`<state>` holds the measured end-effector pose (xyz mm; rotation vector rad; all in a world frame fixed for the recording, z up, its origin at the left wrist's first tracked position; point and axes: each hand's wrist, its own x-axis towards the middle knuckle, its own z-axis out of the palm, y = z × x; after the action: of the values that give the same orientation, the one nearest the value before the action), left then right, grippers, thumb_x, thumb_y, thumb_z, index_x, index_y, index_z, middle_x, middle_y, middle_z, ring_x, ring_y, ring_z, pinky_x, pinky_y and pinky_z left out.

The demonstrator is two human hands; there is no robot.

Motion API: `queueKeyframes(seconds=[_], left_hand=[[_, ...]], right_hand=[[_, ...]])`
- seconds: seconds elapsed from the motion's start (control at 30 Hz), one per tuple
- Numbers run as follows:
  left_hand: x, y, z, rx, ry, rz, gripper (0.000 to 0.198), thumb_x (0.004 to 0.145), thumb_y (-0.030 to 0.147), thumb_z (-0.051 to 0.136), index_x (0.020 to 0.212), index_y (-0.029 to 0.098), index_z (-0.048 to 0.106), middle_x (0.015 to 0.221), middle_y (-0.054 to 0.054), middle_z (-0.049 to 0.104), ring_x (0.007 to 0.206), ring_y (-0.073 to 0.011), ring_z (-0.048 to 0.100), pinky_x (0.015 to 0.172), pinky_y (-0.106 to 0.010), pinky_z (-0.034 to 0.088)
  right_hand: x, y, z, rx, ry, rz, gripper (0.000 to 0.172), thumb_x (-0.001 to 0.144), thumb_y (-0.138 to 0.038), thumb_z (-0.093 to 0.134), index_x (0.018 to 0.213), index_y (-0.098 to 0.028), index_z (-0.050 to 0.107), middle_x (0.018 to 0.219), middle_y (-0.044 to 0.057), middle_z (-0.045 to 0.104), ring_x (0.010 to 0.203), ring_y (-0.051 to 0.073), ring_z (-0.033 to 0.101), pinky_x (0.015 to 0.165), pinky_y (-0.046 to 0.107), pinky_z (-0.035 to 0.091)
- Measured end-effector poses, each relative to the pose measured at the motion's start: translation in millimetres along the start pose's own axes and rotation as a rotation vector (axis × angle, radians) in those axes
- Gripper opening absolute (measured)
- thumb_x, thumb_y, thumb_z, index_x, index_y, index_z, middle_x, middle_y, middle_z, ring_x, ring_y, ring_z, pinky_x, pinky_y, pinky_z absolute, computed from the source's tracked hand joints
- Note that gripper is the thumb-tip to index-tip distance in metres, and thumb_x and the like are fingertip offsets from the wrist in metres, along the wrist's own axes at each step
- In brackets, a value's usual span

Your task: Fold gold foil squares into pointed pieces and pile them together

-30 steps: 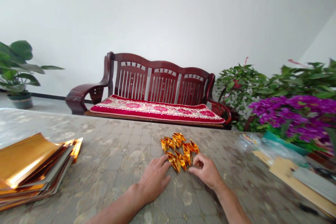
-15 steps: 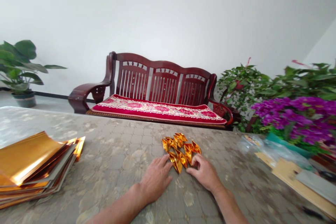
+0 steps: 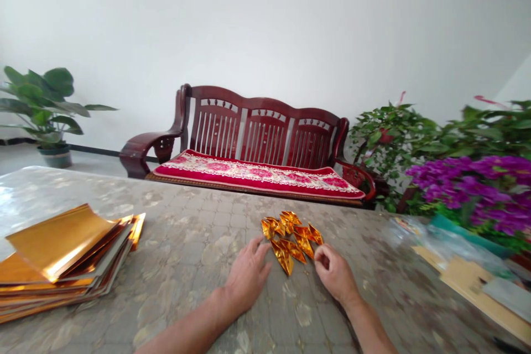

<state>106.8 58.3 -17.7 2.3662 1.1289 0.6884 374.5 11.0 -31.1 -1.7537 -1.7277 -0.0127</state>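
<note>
Folded gold foil paper pieces (image 3: 292,238) lie in a tight cluster on the table, pointed and shiny, some touching or overlapping. At the cluster's near left side rests my left hand (image 3: 249,274), palm down, its fingers stretched out and slightly apart. Its fingertips are close to the nearest pointed piece (image 3: 282,259). On the other side my right hand (image 3: 336,274) is curled, thumb and forefinger forming a small ring with nothing visible inside. That hand sits just right of the pieces; whether it touches one, I cannot tell.
A stack of gold foil sheets (image 3: 68,240) lies at the left on the patterned table cover (image 3: 178,254). At the right are clear plastic (image 3: 460,238), cardboard (image 3: 464,276) and purple flowers (image 3: 477,188). A wooden bench (image 3: 265,133) stands behind the table.
My right hand has moved right, away from the front pieces, and my left hand has drawn slightly back from them. The pieces sit closer together. The whole view has shifted a little.
</note>
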Motion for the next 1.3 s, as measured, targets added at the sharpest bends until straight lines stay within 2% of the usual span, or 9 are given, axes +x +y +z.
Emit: queueKeyframes(seconds=[0.07,0.2,0.37,0.6,0.67,0.8,1.0,1.17,1.3], left_hand=[[2.3,-0.7,-0.3,-0.012,0.012,-0.018,0.048,0.089,0.024,0.047,0.137,0.022,0.050,0.147,-0.010,0.043,0.133,-0.0235,0.045,0.113,-0.037,0.036],[7.0,-1.8,0.7,0.035,-0.046,0.031,0.049,0.088,0.028,0.049,0.137,0.025,0.051,0.152,-0.009,0.037,0.135,-0.0271,0.043,0.113,-0.041,0.035],[16.5,-4.3,1.2,0.087,-0.083,0.048,0.052,0.088,0.030,0.048,0.139,0.022,0.048,0.154,-0.009,0.036,0.136,-0.0271,0.042,0.114,-0.041,0.034],[32.7,-7.8,3.5,0.114,-0.084,0.067,0.051,0.089,0.031,0.048,0.139,0.018,0.048,0.155,-0.011,0.036,0.137,-0.0268,0.041,0.115,-0.040,0.033],[34.9,-8.9,5.7,0.119,-0.073,0.074,0.048,0.089,0.030,0.049,0.135,0.020,0.051,0.154,-0.011,0.036,0.135,-0.0271,0.044,0.114,-0.040,0.035],[39.5,-10.5,8.2,0.116,-0.046,0.060,0.043,0.089,0.028,0.047,0.130,0.020,0.055,0.151,-0.010,0.039,0.132,-0.0261,0.047,0.113,-0.039,0.036],[47.1,-10.8,5.1,0.108,-0.041,0.083,0.035,0.091,0.027,0.044,0.122,0.020,0.058,0.141,-0.008,0.051,0.128,-0.0229,0.050,0.111,-0.034,0.037],[51.7,-13.4,6.2,0.130,-0.056,0.119,0.032,0.092,0.026,0.042,0.119,0.018,0.058,0.133,-0.009,0.056,0.124,-0.0226,0.052,0.109,-0.034,0.038],[58.4,-16.4,7.9,0.179,-0.082,0.136,0.031,0.093,0.024,0.041,0.118,0.019,0.058,0.135,-0.009,0.054,0.126,-0.0237,0.050,0.110,-0.035,0.037]], right_hand=[[-0.1,-0.2,0.2,-0.002,0.012,-0.006,0.007,0.071,-0.016,0.046,0.070,-0.023,0.048,0.071,0.000,0.056,0.064,0.016,0.054,0.062,0.025,0.041],[-0.9,-3.4,-0.4,-0.008,0.030,-0.012,0.009,0.071,-0.016,0.046,0.068,-0.024,0.047,0.070,0.000,0.055,0.064,0.017,0.054,0.062,0.026,0.041],[-1.8,-7.1,-1.3,-0.020,0.079,0.007,0.009,0.074,-0.018,0.046,0.069,-0.024,0.048,0.071,0.001,0.056,0.064,0.017,0.054,0.062,0.027,0.042],[9.7,-19.1,-6.2,0.013,0.121,0.033,0.014,0.081,-0.024,0.048,0.084,-0.023,0.062,0.087,0.004,0.065,0.072,0.018,0.060,0.070,0.029,0.046],[17.5,-26.8,-9.5,0.012,0.106,0.016,0.018,0.083,-0.024,0.048,0.087,-0.024,0.065,0.092,0.004,0.066,0.078,0.019,0.062,0.074,0.030,0.046],[36.9,-43.8,-11.5,-0.135,0.017,-0.024,0.018,0.082,-0.022,0.052,0.084,-0.026,0.070,0.091,0.003,0.069,0.091,0.023,0.060,0.082,0.033,0.043],[64.7,-58.4,-1.7,-0.249,-0.109,-0.144,0.021,0.083,-0.019,0.057,0.091,-0.028,0.074,0.103,0.002,0.070,0.100,0.022,0.057,0.089,0.033,0.038],[79.3,-58.7,11.5,-0.297,-0.118,-0.148,0.013,0.078,-0.021,0.065,0.087,-0.028,0.072,0.101,0.001,0.069,0.098,0.021,0.056,0.086,0.033,0.037],[86.8,-56.6,20.4,-0.339,-0.113,-0.135,0.012,0.075,-0.024,0.069,0.087,-0.027,0.071,0.099,0.001,0.069,0.098,0.022,0.056,0.084,0.033,0.035]])
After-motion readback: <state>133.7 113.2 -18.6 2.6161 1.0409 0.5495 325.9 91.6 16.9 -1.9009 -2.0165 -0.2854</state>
